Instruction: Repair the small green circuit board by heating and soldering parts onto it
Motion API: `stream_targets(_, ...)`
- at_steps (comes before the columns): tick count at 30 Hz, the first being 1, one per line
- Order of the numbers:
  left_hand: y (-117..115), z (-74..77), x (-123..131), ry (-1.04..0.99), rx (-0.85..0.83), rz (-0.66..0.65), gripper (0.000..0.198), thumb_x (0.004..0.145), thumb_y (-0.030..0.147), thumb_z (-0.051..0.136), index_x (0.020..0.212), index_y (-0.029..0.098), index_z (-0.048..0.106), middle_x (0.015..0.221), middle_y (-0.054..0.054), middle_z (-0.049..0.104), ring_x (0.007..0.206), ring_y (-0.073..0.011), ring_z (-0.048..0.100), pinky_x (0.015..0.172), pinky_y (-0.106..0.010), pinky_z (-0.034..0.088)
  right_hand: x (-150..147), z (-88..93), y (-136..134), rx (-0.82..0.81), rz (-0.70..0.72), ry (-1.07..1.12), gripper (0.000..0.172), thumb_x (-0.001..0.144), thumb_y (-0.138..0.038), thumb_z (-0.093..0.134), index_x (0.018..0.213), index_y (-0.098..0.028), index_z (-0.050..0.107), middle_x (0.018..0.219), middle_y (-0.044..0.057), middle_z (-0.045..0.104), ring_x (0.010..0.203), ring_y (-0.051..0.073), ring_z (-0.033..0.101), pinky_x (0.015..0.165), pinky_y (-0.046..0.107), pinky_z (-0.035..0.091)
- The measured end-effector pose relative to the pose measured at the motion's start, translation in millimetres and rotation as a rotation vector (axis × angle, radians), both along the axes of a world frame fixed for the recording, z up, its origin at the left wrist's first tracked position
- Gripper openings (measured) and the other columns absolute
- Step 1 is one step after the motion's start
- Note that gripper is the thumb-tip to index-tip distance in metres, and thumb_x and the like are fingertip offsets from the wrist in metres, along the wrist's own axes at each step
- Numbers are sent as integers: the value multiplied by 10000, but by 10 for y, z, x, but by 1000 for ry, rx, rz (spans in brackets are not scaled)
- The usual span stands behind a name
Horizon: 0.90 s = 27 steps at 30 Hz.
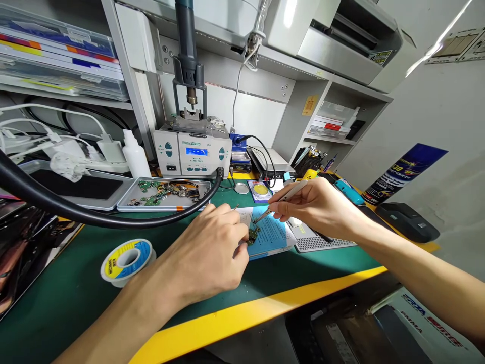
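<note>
My right hand (308, 205) is closed around a pair of tweezers (290, 194), their tips pointing down and left. Just below those tips lies a small green circuit board (253, 234) on a blue and white printed book or box (276, 228). My left hand (222, 242) is curled, with thumb and fingers closed at the board's left edge; they hide part of it. A tiny thin tip (236, 207) shows beyond the left fingers, too small to name.
Behind stand a hot-air station (193, 154) and a tray of boards (162, 194). Its thick black hose (151, 221) arcs across the left. A solder wire spool (127, 260) sits by my left forearm. At right are a perforated plate (322, 245) and a spray can (403, 174).
</note>
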<state>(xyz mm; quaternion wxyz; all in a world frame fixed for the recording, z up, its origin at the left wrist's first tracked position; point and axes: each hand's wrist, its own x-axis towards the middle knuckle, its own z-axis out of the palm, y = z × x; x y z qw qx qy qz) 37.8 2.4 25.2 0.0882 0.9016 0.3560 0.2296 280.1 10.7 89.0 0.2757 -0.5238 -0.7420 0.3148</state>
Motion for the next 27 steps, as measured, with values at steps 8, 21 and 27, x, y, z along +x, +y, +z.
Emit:
stream_targets(8,-27,-14,5,-12,-27,-20,221,923,171,526,819,226,712,892,-56,671,914,-257,586,869,-471,440,37,31,-201,121,-41,-100,282,930,-480,772,954,-214,864,1025,64,851,802,237,794,613,296,599)
stream_targets(21,-18,-10,-14,-84,-17,-28,187,921,163,505,821,215,654,843,-36,630,823,-222,521,797,-438,404,58,-85,-364,123,2,-105,220,958,-421,745,1024,-240,851,865,24,832,590,133,648,501,230,519)
stream_targets(27,-12,-5,-49,-95,3,-17,201,935,186,505,831,214,675,839,-45,632,811,-222,522,793,-438,414,129,-79,-343,-14,-32,-42,320,903,-523,791,1021,-237,871,910,64,843,729,227,742,590,299,583)
